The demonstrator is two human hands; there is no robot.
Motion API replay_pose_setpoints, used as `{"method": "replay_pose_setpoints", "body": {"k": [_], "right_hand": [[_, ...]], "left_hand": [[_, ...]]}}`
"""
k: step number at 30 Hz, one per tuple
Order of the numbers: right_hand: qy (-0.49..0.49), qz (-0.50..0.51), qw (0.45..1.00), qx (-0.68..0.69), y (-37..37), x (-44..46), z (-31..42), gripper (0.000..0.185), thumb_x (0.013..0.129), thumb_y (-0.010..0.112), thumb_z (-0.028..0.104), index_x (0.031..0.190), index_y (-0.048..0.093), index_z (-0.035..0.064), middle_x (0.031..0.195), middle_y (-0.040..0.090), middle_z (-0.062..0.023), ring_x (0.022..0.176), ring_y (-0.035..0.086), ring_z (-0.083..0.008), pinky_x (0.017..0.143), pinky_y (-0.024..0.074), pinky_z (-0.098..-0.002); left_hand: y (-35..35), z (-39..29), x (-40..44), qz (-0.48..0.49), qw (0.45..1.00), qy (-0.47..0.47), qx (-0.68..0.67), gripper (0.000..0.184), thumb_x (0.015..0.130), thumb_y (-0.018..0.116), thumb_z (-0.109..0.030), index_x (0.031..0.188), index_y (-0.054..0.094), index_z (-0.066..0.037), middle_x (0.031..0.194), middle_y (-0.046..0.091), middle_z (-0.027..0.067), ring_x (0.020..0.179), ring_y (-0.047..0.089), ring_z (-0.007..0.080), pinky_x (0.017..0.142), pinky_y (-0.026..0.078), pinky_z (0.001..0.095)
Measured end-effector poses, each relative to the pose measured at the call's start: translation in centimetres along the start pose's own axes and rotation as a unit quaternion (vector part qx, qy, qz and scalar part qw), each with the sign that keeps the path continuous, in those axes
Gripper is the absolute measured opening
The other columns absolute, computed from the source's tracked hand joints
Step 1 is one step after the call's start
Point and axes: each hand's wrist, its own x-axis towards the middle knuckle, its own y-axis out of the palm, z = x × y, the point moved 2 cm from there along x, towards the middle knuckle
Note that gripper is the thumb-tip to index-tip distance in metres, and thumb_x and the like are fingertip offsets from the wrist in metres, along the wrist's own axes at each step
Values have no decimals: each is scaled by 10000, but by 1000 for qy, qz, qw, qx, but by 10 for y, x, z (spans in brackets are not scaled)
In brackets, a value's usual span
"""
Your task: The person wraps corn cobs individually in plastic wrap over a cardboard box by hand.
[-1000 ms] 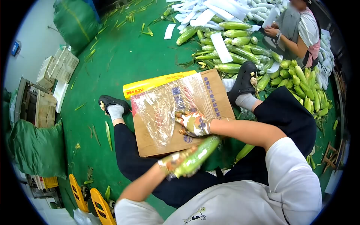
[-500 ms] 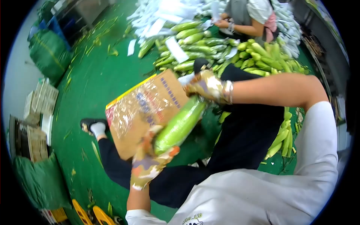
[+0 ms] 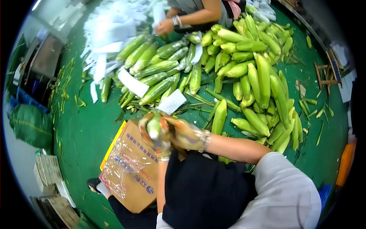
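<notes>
An ear of corn in its green husk (image 3: 154, 128) is tipped end-on toward me, with its pale end facing the camera. My left hand (image 3: 149, 139), in a patterned glove, is closed around it. My right hand (image 3: 187, 134), gloved alike, presses against its right side with the fingers closed on it; motion blurs the fingertips. Just below the hands is a cardboard box (image 3: 133, 168) with sheets of clear film (image 3: 124, 162) on top. Beyond them lie film-wrapped corn ears (image 3: 152, 74) and a printed white slip (image 3: 172, 102).
Unwrapped corn ears (image 3: 263, 84) are heaped to the right. White sleeves or strips (image 3: 110, 32) form a pile at the far left. A co-worker's hand (image 3: 164, 27) holds a white strip there. Husk scraps, green sacks (image 3: 32, 124) and a small wooden stool (image 3: 326, 74) stand around.
My view has swung right toward the piles. Both hands have moved from over the box to its far edge, turning the corn ear end-on. The right hand has come close beside the left.
</notes>
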Motion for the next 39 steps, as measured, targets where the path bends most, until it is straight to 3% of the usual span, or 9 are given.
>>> {"method": "replay_pose_setpoints", "body": {"k": [2, 4, 7, 12, 17, 22, 26, 37, 39], "right_hand": [[-35, 13, 993, -115, -68, -23, 8, 404, 931, 539, 327, 1228, 509, 55, 1129, 610, -113, 1050, 591, -235, 904, 476, -354], [-173, -116, 703, -680, -125, -56, 50, 399, 882, 596, 280, 1209, 540, 59, 1153, 614, -119, 1082, 593, -250, 895, 499, -337], [-103, -415, 412, -804, -197, -88, 83, 524, 774, 687, 415, 1021, 518, -15, 917, 575, -204, 875, 587, -345, 758, 483, -432], [-40, -464, 292, -835, -243, -87, 45, 778, 666, 778, 452, 1102, 453, -104, 1175, 436, -273, 974, 537, -403, 855, 469, -426], [-152, -437, 652, -601, -283, -91, 55, 392, 691, 773, 180, 960, 610, -55, 835, 669, -135, 683, 627, -213, 627, 513, -335], [-250, -148, 735, -613, -64, -36, 58, 534, 711, 717, 91, 1164, 473, -52, 1029, 616, -129, 865, 621, -184, 748, 526, -303], [-109, 175, 590, -780, 79, 48, -57, 727, 659, 764, 157, 1281, 426, -6, 1181, 535, -163, 1059, 552, -254, 927, 452, -357], [-124, 337, 350, -865, 79, 119, -230, 638, 730, 683, 123, 1317, 435, 78, 1209, 510, -182, 1060, 534, -377, 898, 456, -441], [-70, 343, 290, -890, 74, 110, -215, 681, 713, 698, 103, 1338, 426, 96, 1242, 493, -168, 1085, 524, -373, 914, 448, -446]], "left_hand": [[-46, 140, -7, -110, 974, -141, 136, 453, 957, 475, -401, 1227, 470, -37, 1037, 545, 71, 956, 530, 182, 847, 447, 310], [-13, 125, 53, -277, 904, -302, -120, 520, 917, 479, -448, 1276, 465, -73, 1234, 526, 140, 1102, 531, 263, 1012, 400, 405], [-20, 186, 118, -283, 840, -294, -358, 589, 905, 484, -478, 1331, 399, -81, 1330, 467, 164, 1158, 492, 283, 1021, 381, 463], [15, 175, 189, -153, 855, -400, -293, 668, 909, 540, -430, 1386, 302, -27, 1395, 386, 205, 1243, 421, 421, 987, 415, 521], [-119, 64, 64, -96, 954, -282, -35, 410, 929, 582, -219, 1262, 462, -12, 1142, 579, 143, 944, 618, 215, 759, 527, 300], [-265, -86, -138, -241, 798, -297, 465, 329, 906, 603, -228, 1116, 535, 15, 915, 610, 136, 858, 597, 190, 665, 497, 307], [-278, -105, -245, -56, 536, -265, 800, 738, 714, 672, -593, 1075, 523, 34, 1040, 567, 258, 916, 574, 414, 770, 478, 493], [-347, -83, -223, 7, 626, -346, 699, 425, 888, 524, -412, 972, 604, -3, 849, 667, 150, 639, 637, 341, 546, 502, 410], [-373, -84, -259, -182, 841, -494, 122, 343, 901, 532, -349, 951, 625, -22, 815, 672, 100, 626, 630, 254, 489, 481, 326]]}}
